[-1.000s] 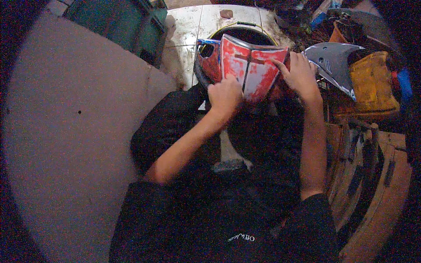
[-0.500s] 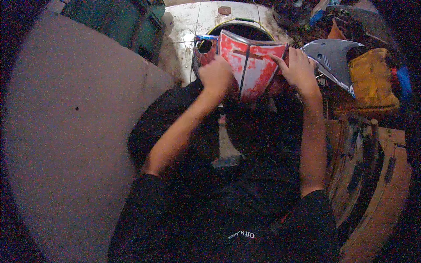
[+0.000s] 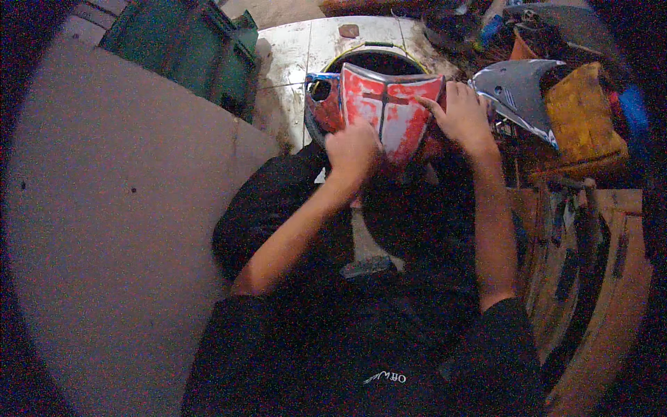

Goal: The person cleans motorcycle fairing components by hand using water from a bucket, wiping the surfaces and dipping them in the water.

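Note:
A shield-shaped vehicle body panel (image 3: pixel 406 139), patchy red and whitish with a dark seam down its middle, is tilted over my lap. My left hand (image 3: pixel 353 149) is closed in a fist against its lower left face; whatever lies under the fingers is hidden. At the upper right edge my right hand (image 3: pixel 464 117) grips the panel, thumb on the front and fingers over the side. A blue and red piece with a hole (image 3: pixel 323 108) shows just left of the panel; I cannot tell whether the two are joined.
Behind the panel stands a dark round tub (image 3: pixel 415 58) with a yellow edge, on dirty white tiles (image 3: pixel 285 52). To the right lie a grey panel (image 3: pixel 517 90) and a yellow container (image 3: pixel 580 115), with wooden pieces (image 3: pixel 611 264) nearer. A green bin (image 3: pixel 187 52) stands at the far left.
My left fist has slid down and to the right across the panel's face. My right hand keeps its hold on the edge. The whole view has shifted slightly.

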A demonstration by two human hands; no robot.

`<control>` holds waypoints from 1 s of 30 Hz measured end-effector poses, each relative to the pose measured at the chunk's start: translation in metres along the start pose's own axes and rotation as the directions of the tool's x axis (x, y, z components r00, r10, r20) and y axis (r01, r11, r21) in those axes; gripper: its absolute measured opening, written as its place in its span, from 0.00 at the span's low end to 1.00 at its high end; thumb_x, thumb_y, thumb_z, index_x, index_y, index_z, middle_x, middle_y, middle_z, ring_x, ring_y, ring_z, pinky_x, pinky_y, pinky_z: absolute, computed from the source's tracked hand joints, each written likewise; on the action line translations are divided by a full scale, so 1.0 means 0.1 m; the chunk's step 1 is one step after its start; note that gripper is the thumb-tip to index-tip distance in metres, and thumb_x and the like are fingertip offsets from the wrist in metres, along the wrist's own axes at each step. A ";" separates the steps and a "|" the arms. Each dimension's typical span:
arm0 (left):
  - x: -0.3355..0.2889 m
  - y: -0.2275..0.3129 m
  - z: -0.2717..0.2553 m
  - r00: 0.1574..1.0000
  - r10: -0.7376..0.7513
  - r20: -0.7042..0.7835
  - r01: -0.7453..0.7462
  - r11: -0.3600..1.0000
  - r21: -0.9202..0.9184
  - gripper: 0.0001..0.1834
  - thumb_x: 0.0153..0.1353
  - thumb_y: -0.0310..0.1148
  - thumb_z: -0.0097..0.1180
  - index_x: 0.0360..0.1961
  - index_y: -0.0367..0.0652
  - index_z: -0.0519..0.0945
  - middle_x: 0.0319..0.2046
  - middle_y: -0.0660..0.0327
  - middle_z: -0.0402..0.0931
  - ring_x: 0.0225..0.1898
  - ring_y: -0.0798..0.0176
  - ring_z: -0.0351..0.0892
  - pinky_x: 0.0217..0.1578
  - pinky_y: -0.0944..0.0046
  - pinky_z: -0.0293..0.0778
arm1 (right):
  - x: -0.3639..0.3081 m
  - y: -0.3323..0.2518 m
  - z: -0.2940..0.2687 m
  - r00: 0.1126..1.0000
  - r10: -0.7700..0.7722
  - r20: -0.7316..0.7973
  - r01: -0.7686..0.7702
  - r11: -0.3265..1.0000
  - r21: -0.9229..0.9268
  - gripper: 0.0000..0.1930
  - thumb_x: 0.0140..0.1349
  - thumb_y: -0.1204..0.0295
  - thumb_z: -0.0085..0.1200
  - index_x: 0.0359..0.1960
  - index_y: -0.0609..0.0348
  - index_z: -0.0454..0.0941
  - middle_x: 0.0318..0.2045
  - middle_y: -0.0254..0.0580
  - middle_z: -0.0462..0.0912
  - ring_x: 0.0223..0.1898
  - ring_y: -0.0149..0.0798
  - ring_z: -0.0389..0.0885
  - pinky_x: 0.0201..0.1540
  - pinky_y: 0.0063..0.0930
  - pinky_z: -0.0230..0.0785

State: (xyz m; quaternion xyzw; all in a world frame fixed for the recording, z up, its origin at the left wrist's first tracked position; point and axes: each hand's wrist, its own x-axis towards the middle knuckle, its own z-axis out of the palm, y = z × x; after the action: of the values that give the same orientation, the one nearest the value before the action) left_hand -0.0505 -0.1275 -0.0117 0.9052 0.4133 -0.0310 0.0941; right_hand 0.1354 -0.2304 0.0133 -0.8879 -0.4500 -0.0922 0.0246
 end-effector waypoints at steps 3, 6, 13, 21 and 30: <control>0.46 -0.45 0.02 0.960 -0.237 -0.152 0.225 0.970 -0.089 0.16 0.57 0.42 0.50 0.39 0.40 0.76 0.28 0.45 0.80 0.32 0.45 0.83 0.32 0.46 0.78 | 0.00 -0.12 -0.10 1.000 -0.030 -0.003 0.030 0.992 0.125 0.38 0.59 0.38 0.41 0.51 0.65 0.67 0.51 0.53 0.72 0.55 0.52 0.69 0.57 0.55 0.56; 0.15 -0.20 0.00 0.996 -0.072 -0.044 0.071 0.997 -0.022 0.16 0.59 0.43 0.48 0.38 0.41 0.74 0.26 0.46 0.80 0.28 0.43 0.82 0.30 0.45 0.78 | 0.02 -0.04 -0.02 1.000 -0.010 -0.002 0.010 0.996 0.091 0.38 0.59 0.38 0.41 0.51 0.65 0.67 0.50 0.53 0.72 0.54 0.53 0.69 0.57 0.54 0.56; 0.21 -0.17 0.01 0.961 -0.151 -0.231 0.169 0.984 0.058 0.13 0.62 0.38 0.42 0.30 0.40 0.74 0.24 0.52 0.80 0.25 0.48 0.82 0.24 0.50 0.77 | 0.03 0.00 0.20 0.997 -0.027 -0.073 0.036 0.990 0.136 0.39 0.59 0.37 0.41 0.51 0.67 0.67 0.50 0.56 0.72 0.54 0.54 0.70 0.57 0.56 0.55; -0.15 -0.09 0.12 0.996 0.036 -0.085 -0.028 0.995 0.095 0.09 0.57 0.37 0.46 0.27 0.45 0.75 0.20 0.51 0.79 0.22 0.50 0.82 0.24 0.49 0.75 | 0.03 -0.06 0.07 1.000 0.020 0.016 -0.021 0.993 0.116 0.40 0.58 0.36 0.40 0.52 0.66 0.67 0.51 0.55 0.72 0.56 0.52 0.69 0.58 0.56 0.54; -0.14 -0.10 0.18 0.991 0.063 -0.119 -0.046 0.988 0.147 0.09 0.59 0.37 0.45 0.28 0.44 0.73 0.20 0.54 0.80 0.22 0.56 0.83 0.21 0.53 0.74 | 0.02 -0.05 0.11 0.999 0.023 -0.045 -0.019 0.997 0.078 0.39 0.59 0.37 0.40 0.52 0.66 0.66 0.52 0.54 0.71 0.56 0.51 0.68 0.58 0.55 0.54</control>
State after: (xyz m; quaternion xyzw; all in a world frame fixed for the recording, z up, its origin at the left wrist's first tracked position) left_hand -0.0666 -0.1351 -0.0288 0.9208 0.3901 -0.0025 0.0035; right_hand 0.1338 -0.2248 0.0028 -0.8887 -0.4431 -0.0946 0.0704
